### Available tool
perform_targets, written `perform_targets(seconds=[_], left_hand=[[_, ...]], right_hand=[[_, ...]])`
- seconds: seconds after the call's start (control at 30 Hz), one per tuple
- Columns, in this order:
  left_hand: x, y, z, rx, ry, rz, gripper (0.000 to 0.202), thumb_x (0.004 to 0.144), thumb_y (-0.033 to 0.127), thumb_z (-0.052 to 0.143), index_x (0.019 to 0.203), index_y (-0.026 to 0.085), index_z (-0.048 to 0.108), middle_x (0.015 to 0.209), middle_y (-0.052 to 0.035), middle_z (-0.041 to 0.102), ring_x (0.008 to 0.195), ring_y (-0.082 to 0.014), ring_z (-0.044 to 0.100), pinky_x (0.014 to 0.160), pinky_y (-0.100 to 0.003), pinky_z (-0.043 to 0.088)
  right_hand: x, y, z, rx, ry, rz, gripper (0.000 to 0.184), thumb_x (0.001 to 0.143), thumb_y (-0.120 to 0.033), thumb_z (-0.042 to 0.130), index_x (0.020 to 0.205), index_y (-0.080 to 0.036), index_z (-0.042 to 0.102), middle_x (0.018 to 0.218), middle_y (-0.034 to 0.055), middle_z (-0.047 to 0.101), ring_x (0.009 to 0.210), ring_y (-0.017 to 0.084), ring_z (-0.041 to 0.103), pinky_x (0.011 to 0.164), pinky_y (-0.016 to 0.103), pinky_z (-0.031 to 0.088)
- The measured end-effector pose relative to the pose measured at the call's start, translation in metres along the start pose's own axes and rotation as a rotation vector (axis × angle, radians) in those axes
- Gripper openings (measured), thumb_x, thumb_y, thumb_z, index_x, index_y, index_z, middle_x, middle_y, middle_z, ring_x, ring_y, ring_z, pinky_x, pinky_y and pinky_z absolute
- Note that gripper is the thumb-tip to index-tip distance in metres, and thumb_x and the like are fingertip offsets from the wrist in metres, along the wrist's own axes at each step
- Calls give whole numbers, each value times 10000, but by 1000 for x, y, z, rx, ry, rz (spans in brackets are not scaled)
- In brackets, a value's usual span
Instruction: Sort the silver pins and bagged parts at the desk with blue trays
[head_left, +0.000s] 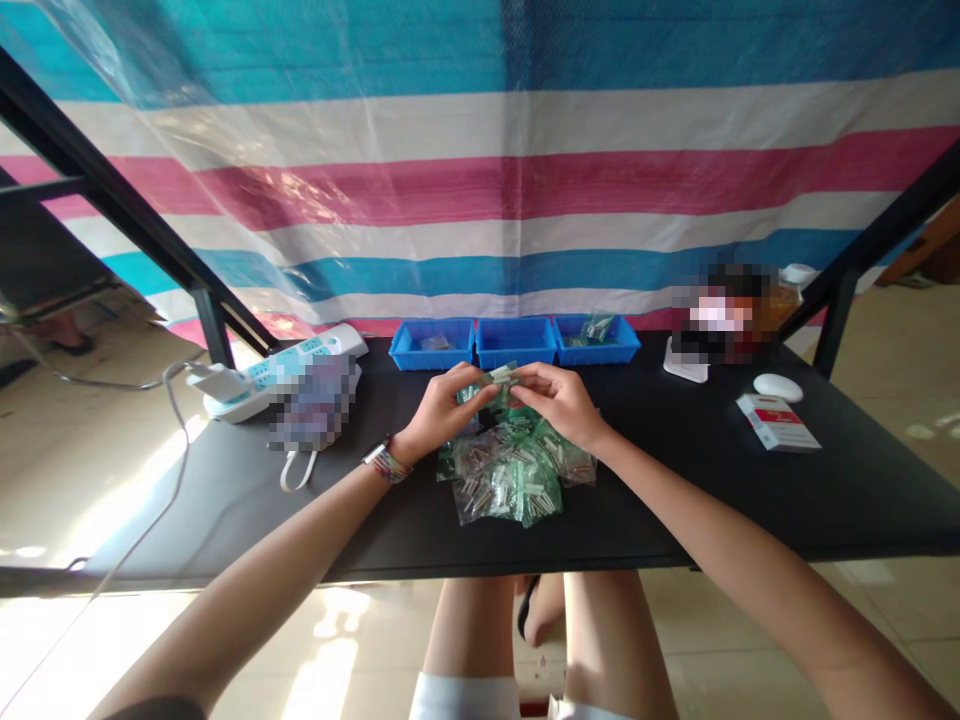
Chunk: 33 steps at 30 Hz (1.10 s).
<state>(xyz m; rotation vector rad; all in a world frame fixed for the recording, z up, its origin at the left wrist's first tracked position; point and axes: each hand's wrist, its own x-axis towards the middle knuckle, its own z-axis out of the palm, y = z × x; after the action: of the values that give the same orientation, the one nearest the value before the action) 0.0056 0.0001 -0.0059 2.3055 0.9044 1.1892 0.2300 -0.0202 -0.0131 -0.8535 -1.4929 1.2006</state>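
Observation:
My left hand [442,405] and my right hand [559,400] meet over the black table [750,490], both pinching one small clear plastic bag with a green strip [504,376]. Just below them lies a pile of several similar small bags [514,470] that hold little metal parts. A woven band sits on my left wrist. Behind the hands stand three blue trays in a row: the left tray [433,345], the middle tray [516,342] and the right tray [596,340], which has a small bag in it.
A white power strip [285,375] with a plug and cable lies at the back left, beside a blurred object. At the right are a red-and-white small box [776,422], a white oval object [778,386] and a bottle. A striped tarp hangs behind. My knees show under the table edge.

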Motion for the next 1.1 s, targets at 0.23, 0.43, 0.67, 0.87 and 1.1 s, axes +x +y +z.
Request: perform_targets(seconds=[0.23, 0.43, 0.67, 0.87, 1.1], left_hand=[[0, 8, -9, -86, -75, -17, 513, 1121, 511, 448, 810, 199, 711, 830, -64, 743, 838, -212, 657, 823, -370, 519], [1, 7, -13, -49, -53, -8, 503, 1119, 494, 453, 794, 204, 703, 812, -57, 740, 826, -214, 654, 819, -373, 519], [0, -2, -9, 74, -101, 0, 335, 1079, 406, 522, 889, 206, 713, 904, -56, 760, 867, -226, 648, 866, -386, 508], [-4, -20, -1, 249, -211, -36, 255, 987, 306, 591, 1158, 208, 753, 1205, -88, 747, 1070, -267, 666, 1043, -444, 463], [-3, -25, -2, 238, -292, -66, 295, 980, 311, 604, 1201, 219, 777, 1252, -94, 735, 1149, -275, 660, 1113, -459, 434]], right_hand=[[12, -4, -24, 13, 217, -20, 398, 802, -548, 855, 957, -214, 704, 808, 30, 746, 619, 219, 741, 632, 374, 644], [28, -12, -99, -557, 696, -384, 306, 983, -485, 644, 1099, -212, 717, 1053, 116, 776, 820, 269, 785, 785, 415, 637], [19, -6, -121, -1289, 478, -295, 189, 910, -314, 648, 892, -196, 796, 986, 129, 819, 1041, 357, 695, 973, 503, 513], [16, -6, -97, -1159, 363, -411, 201, 941, -197, 580, 884, -204, 772, 952, 102, 801, 969, 300, 673, 941, 433, 509], [10, 15, -47, -905, -81, -299, 158, 898, -206, 763, 1051, -222, 796, 1032, 78, 797, 993, 273, 671, 946, 423, 513]])
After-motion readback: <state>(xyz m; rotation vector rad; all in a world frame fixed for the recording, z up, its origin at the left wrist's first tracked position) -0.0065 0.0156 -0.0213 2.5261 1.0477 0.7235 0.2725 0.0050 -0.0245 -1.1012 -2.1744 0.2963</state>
